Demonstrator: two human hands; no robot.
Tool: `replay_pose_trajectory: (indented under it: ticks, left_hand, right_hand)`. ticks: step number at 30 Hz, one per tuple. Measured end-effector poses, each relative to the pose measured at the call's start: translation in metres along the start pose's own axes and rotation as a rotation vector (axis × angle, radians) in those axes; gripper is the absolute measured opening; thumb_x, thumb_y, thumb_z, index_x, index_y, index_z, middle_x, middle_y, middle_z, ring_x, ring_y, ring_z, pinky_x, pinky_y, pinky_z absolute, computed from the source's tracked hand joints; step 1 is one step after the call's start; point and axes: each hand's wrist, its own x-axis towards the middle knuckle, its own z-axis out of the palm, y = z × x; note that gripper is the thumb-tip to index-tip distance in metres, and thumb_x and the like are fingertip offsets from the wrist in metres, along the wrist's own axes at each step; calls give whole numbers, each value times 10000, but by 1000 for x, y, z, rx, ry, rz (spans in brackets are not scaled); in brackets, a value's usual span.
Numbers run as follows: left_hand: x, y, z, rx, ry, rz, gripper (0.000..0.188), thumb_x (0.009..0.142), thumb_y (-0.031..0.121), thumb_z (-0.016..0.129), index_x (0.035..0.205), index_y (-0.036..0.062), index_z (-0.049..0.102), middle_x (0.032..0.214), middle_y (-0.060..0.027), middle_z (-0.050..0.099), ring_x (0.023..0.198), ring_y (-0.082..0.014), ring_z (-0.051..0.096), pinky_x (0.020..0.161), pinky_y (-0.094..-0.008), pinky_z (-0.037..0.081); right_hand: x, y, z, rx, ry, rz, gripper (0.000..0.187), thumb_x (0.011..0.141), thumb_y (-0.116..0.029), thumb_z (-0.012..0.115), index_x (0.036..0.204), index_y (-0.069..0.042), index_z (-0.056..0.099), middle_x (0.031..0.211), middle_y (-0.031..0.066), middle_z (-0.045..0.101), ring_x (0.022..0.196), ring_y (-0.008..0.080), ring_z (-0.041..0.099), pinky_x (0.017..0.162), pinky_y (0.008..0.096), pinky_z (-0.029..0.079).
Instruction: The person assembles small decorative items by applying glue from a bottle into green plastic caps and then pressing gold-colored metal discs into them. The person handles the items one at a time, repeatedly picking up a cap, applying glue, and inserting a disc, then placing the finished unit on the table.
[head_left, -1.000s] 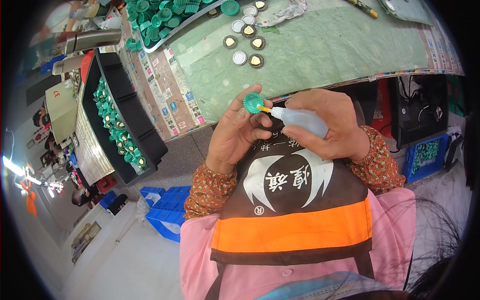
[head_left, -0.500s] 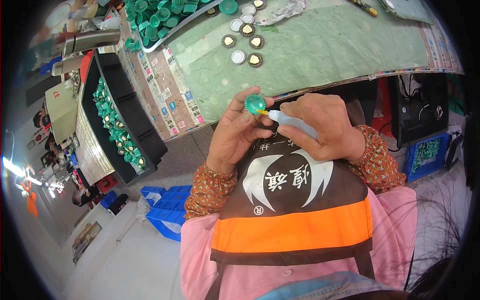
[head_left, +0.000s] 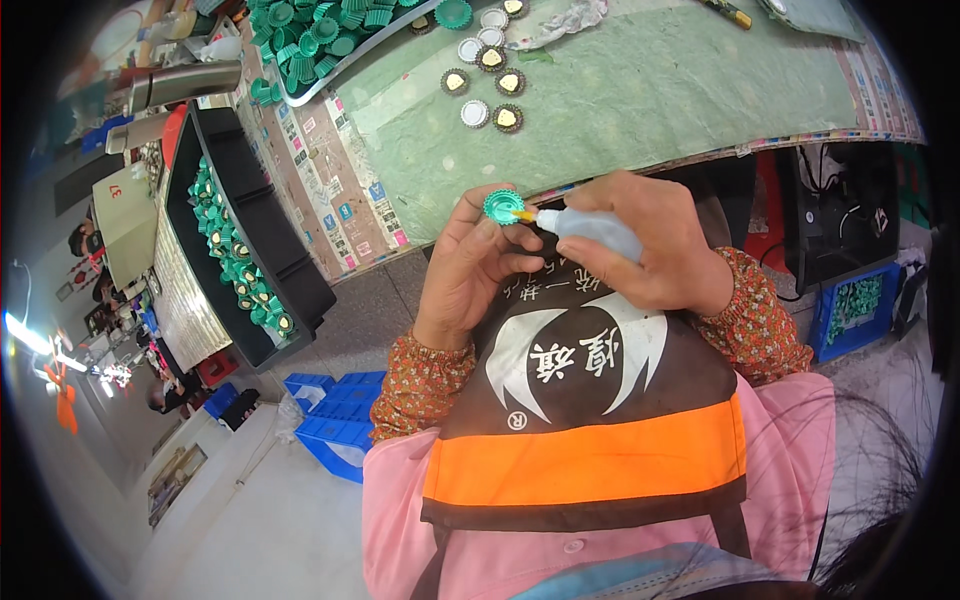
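The right hand point(head_left: 655, 245) hides much of the squeeze bottle point(head_left: 603, 236): its fingers lie over the upper side and its base goes out of sight in the palm. Whether anything is flowing from the yellow tip point(head_left: 524, 215) is too small to tell. The left hand's point(head_left: 468, 255) fingertips are partly covered by the green fluted cap point(head_left: 503, 207). A tray point(head_left: 335, 78) heaped with green caps is cut off by the upper border of the view, as is a pen-like tool point(head_left: 735, 14) by the table's far edge.

White characters and a winged emblem mark the brown apron point(head_left: 585, 400), appearing upside down; small printed patches line the table's left edge, too fine to make out. The bottle shows no legible label.

The green cap sits at the left hand's fingertips, pinched between thumb and fingers, its hollow side facing up, just off the near edge of the table point(head_left: 650, 100). The right hand is closed around the bottle, tilting it so that the tip reaches into the cap from the right. Dark and white round caps point(head_left: 508, 118) lie toward the table's far edge; a black bin point(head_left: 228, 150) stands beyond its left edge.
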Motion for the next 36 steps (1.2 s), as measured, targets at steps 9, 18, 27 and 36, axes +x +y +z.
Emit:
replay_pose_trajectory:
  ticks: [9,18,27,36]
  left_hand:
    - [-9,15,13,549,222,202,327,1026,112,580,1322,29,468,1180,-157,640,1022,-198,674,833,-351,639]
    - [-9,20,14,635,251,334,357,955,-5,639,1270,49,481,1170,-114,622,1062,-187,649,837,-338,631]
    - [-4,20,14,735,199,514,407,895,-118,650,1220,64,486,1293,-151,559,1167,-176,571,861,-330,625]
    - [2,25,9,742,138,717,447,887,-138,646,1215,89,445,1334,-170,538,1132,-190,595,895,-350,615]
  right_hand:
    - [6,16,-19,72,194,255,293,899,-155,761,1111,-10,621,929,94,696,804,126,650,727,291,527]
    - [14,41,-36,-72,333,287,273,917,-158,749,1122,-12,642,986,93,698,876,160,661,788,306,527]
    - [18,57,-43,-205,333,229,263,940,-177,702,1148,-26,641,1036,105,663,939,251,612,844,358,487]
    - [30,71,-49,-433,322,155,284,951,-223,676,1170,-44,645,1066,103,673,916,307,575,823,415,469]
